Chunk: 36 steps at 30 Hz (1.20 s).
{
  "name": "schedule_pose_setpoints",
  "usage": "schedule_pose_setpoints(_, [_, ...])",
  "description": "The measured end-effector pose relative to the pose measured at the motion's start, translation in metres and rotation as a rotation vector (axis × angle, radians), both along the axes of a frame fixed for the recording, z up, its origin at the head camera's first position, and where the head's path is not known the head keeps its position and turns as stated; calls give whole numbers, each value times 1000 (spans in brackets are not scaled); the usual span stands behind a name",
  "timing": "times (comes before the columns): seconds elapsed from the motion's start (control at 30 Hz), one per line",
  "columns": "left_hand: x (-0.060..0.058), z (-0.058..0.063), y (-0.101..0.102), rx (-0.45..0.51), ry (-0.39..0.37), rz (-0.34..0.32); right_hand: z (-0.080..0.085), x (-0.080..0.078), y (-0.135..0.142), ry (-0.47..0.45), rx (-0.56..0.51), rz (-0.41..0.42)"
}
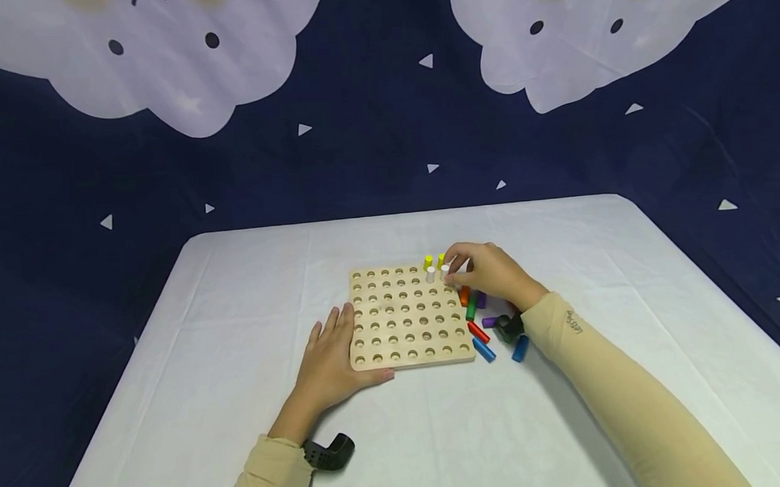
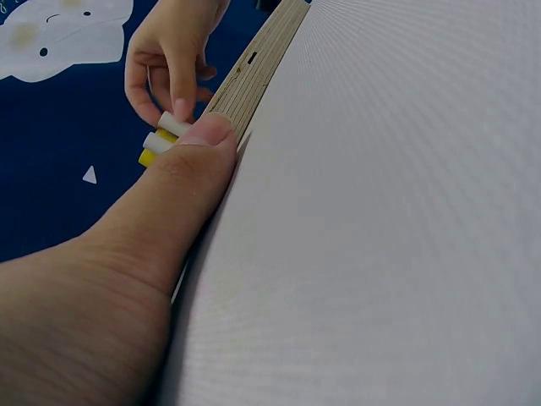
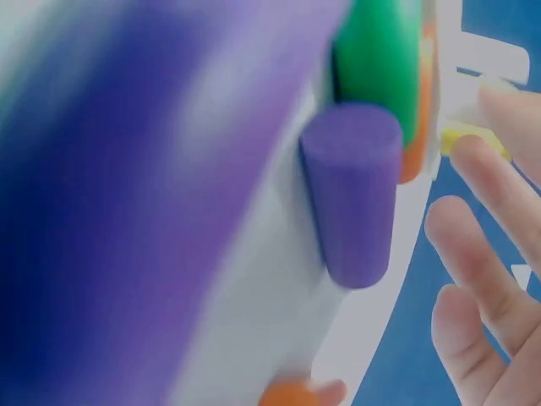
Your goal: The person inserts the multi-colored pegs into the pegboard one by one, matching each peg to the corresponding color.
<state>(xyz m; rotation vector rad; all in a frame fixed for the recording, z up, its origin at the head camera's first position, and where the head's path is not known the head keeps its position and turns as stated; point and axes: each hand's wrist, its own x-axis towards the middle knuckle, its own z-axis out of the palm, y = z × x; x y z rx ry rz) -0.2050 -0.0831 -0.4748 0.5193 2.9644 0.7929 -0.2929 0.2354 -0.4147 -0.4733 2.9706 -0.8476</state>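
Note:
A wooden pegboard (image 1: 381,304) with rows of round holes lies on the table. At its far right corner stand two yellow pegs, one yellow peg (image 1: 428,262) fully in sight, with a white peg (image 1: 430,274) in front. My right hand (image 1: 489,270) pinches a second white peg (image 1: 445,269) by its top, between thumb and fingers; its lower end is hard to see. My left hand (image 1: 328,364) rests along the board's left side, its fingers extended and the thumb (image 2: 190,156) against the near edge.
Loose pegs lie right of the board: a green peg (image 1: 472,307), an orange peg (image 1: 464,296), a red peg (image 1: 479,332), a blue peg (image 1: 484,350), another blue peg (image 1: 520,349) and purple ones (image 3: 355,199). White cloth covers the table (image 1: 255,300); a dark blue curtain (image 1: 361,172) hangs behind.

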Motion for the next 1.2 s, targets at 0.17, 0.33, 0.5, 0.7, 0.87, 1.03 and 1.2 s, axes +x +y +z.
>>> schedule_pose_setpoints(0.17, [1,0,0,1,2,3,1,3,15,-67,15,-22])
schedule_pose_setpoints(0.33, [1,-1,0,-4,4,5,-2,8,27,-172,44,4])
schedule_pose_setpoints(0.5, [1,0,0,0,-1,3,-5,13,28,-203,43,23])
schedule_pose_setpoints(0.7, [1,1,2,2,-4,2,-5,13,27,-198,51,43])
schedule_pose_setpoints(0.87, [1,1,2,0,-5,0,-6,15,28,-176,63,43])
schedule_pose_setpoints(1.03, [1,1,2,6,3,-2,-8,17,28,-168,41,27])
schedule_pose_setpoints(1.2, [1,0,2,8,6,-2,-11,16,26,-164,28,22])
